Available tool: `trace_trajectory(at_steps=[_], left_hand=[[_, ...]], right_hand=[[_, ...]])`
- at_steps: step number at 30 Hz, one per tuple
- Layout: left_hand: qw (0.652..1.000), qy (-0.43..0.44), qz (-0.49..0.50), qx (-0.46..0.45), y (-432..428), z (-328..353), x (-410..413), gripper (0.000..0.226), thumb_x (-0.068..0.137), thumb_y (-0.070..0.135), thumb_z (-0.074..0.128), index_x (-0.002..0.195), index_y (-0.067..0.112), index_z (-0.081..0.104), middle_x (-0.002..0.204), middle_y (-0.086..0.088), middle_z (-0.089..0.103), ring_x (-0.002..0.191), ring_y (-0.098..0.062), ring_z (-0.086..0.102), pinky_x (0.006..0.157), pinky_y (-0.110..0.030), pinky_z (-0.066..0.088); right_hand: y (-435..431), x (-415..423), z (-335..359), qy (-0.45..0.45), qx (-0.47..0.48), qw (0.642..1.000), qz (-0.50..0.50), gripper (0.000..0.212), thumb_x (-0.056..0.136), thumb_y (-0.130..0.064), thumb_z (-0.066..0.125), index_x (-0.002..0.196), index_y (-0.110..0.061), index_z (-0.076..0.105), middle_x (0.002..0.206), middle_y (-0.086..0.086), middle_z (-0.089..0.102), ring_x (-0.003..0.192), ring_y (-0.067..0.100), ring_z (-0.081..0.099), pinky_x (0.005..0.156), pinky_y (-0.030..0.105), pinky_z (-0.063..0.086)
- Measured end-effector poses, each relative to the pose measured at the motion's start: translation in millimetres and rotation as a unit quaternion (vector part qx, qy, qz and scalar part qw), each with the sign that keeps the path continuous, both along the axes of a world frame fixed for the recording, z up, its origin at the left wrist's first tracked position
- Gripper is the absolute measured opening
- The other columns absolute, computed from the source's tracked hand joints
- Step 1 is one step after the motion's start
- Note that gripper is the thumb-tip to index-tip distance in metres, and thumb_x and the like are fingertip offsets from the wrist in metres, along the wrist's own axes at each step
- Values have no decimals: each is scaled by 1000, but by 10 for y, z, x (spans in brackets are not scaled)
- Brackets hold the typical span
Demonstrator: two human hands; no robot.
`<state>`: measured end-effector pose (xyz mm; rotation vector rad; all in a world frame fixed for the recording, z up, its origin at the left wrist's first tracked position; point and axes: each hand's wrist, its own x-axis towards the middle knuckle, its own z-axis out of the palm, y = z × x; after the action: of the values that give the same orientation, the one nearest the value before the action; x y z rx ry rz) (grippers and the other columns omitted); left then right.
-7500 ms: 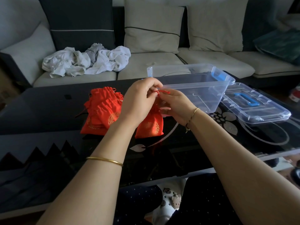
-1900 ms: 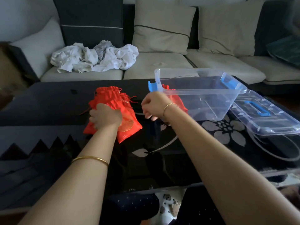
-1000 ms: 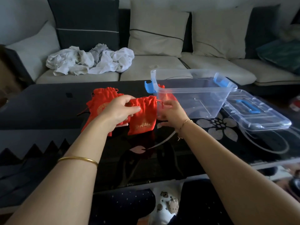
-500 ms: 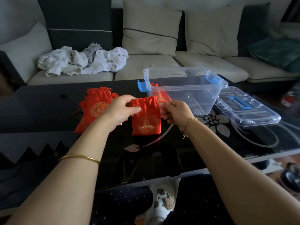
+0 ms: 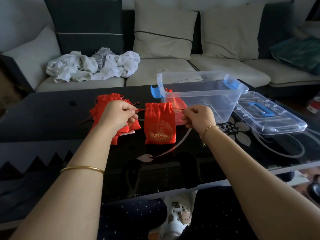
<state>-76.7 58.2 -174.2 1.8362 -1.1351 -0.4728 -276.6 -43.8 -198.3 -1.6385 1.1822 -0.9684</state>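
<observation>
A red drawstring pouch [image 5: 160, 125] with a gold print hangs between my hands above the black table [image 5: 52, 122]. My left hand [image 5: 119, 115] pinches the left red drawstring. On the other side, my right hand [image 5: 199, 116] pinches the right drawstring. The strings are pulled taut sideways and the pouch's mouth is gathered. A pile of more red pouches [image 5: 107, 108] lies on the table behind my left hand. One red pouch [image 5: 176, 101] sits inside the clear plastic box [image 5: 225, 94] at its left end.
The box's clear lid [image 5: 270, 116] with a blue handle lies on the table to the right of the box. Behind the table stands a sofa [image 5: 155, 71] with cushions and a heap of white clothes [image 5: 93, 66]. My knees and a white shoe show below the table's front edge.
My hands have moved apart from the pouch's mouth, pulling its drawstrings sideways, and the mouth has gathered. Earlier my right hand put a pouch into the box and my left picked this one from the pile.
</observation>
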Motion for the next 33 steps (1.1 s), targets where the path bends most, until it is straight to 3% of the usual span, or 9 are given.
trace_trajectory(at_steps=[8, 11, 14, 17, 20, 24, 27, 30, 33], left_hand=[[992, -99, 74, -21, -6, -18, 6, 21, 93, 17, 54, 82, 5, 67, 75, -3, 66, 70, -17, 60, 66, -28, 46], [991, -102, 87, -15, -19, -7, -10, 33, 96, 24, 49, 80, 1, 67, 70, -1, 59, 68, -18, 55, 61, -29, 40], [988, 94, 123, -14, -62, 36, -3, 34, 96, 23, 46, 67, 12, 59, 58, 2, 50, 49, -11, 43, 47, -22, 32], [891, 427, 146, -49, -28, 117, 40, 34, 97, 23, 41, 64, 19, 48, 39, 9, 40, 29, -3, 30, 32, -14, 20], [843, 515, 131, -85, -25, 137, 8, 39, 98, 22, 35, 61, 21, 44, 37, 10, 37, 27, -2, 28, 32, -14, 18], [836, 503, 91, -199, -58, 238, -108, 33, 99, 27, 44, 69, 17, 51, 72, 3, 61, 54, -4, 55, 48, -16, 38], [877, 434, -13, -205, -67, 327, -233, 31, 101, 30, 39, 73, 19, 49, 87, 3, 73, 84, -9, 69, 73, -22, 47], [917, 361, -69, -155, -74, 369, -366, 30, 99, 27, 43, 75, 16, 57, 65, 6, 68, 62, -7, 63, 70, -23, 47], [937, 315, -98, -111, -61, 390, -451, 20, 94, 18, 53, 81, 11, 66, 66, 2, 63, 56, -7, 52, 66, -23, 47]], right_hand=[[-3, 24, 15, 73, -90, 990, -75, 28, 91, -22, 54, 80, 2, 63, 69, 9, 65, 65, 27, 62, 69, 40, 55], [16, 46, 48, -69, 20, 996, -48, 20, 91, -14, 51, 77, -2, 59, 63, 3, 54, 53, 14, 49, 52, 28, 47], [-15, 32, 107, -276, 227, 933, -40, 25, 89, -11, 49, 65, -11, 53, 52, -2, 44, 46, 9, 37, 46, 20, 33], [-155, -16, 72, -363, 338, 862, -106, 31, 87, -11, 46, 57, -14, 43, 38, -5, 35, 34, 7, 30, 38, 12, 28], [-155, 4, 80, -399, 339, 838, -152, 26, 85, -9, 45, 59, -13, 43, 42, -4, 33, 33, 7, 28, 36, 10, 27], [-43, 24, 242, -363, 207, 897, -144, 25, 84, -5, 45, 60, -11, 48, 53, -1, 37, 43, 9, 30, 44, 20, 26], [97, 51, 396, -310, 98, 943, -77, 25, 87, -7, 50, 62, -10, 54, 57, 1, 43, 48, 10, 35, 47, 22, 30], [220, 132, 527, -248, 3, 969, -23, 24, 89, -9, 53, 66, -9, 58, 59, 0, 51, 48, 7, 42, 47, 19, 37], [298, 231, 624, -182, -78, 980, 6, 23, 87, -13, 55, 67, -3, 62, 64, 5, 57, 55, 10, 48, 57, 27, 42]])
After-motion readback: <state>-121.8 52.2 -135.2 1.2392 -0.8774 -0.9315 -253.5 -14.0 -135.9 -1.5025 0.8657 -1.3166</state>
